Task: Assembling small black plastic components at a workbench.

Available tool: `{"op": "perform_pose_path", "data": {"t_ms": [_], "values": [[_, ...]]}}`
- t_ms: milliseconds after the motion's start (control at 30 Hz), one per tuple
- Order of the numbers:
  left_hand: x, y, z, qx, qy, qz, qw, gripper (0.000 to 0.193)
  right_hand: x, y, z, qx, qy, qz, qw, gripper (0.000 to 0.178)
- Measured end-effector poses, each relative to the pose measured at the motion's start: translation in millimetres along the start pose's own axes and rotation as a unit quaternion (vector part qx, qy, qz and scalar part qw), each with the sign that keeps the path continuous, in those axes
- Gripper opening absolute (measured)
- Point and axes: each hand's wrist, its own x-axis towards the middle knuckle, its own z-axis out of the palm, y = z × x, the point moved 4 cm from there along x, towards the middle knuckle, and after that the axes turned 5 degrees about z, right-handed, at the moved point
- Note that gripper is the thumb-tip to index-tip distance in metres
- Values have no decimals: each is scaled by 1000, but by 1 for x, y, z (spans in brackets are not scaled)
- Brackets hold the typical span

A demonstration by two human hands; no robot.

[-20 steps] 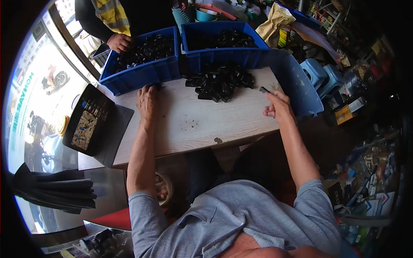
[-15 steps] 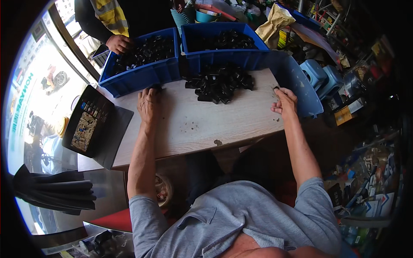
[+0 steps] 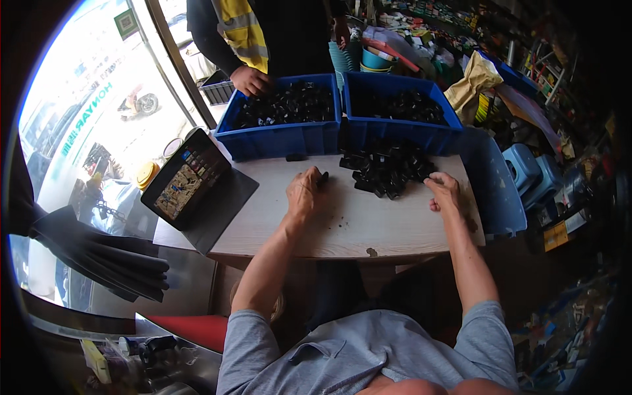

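My left hand (image 3: 303,194) is closed over the table, with a small black plastic part (image 3: 323,178) at its fingertips. A single black part (image 3: 296,157) lies beside the left blue bin's front wall. My right hand (image 3: 445,189) has curled fingers at the right edge of a loose pile of black plastic parts (image 3: 388,170). What its fingertips hold, if anything, blends into the dark pile. The pile rests on the pale wooden table (image 3: 342,234), in front of the right blue bin (image 3: 401,133).
The left blue bin (image 3: 280,143) also holds many black parts; a co-worker's hand (image 3: 251,81) rests at its rim. A tablet (image 3: 186,181) stands on the table's left. Beyond the right edge are a large blue tub (image 3: 494,184) and blue stools (image 3: 523,166).
The view has swung left. My left hand has moved right, away from the single part now lying by the bin. My right hand has come left to the pile's edge.
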Motion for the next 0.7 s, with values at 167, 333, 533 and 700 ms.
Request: {"op": "perform_pose_path", "data": {"t_ms": [167, 333, 533, 700], "values": [[-3, 11, -4, -19, -46, 21, 999, 23, -4, 2, 6, -27, -12, 4, 1000, 23], [-5, 19, -5, -18, -69, 48, 996, 35, -5, 14, 4, -16, -40, 38, 998, 20], [-6, 32, -8, 3, -76, 77, 994, 25, -30, 11, 9, -13, -64, 60, 996, 24], [-3, 29, -6, -5, -62, 87, 994, 24, -34, 13, 12, 45, -55, 54, 996, 37]]}}
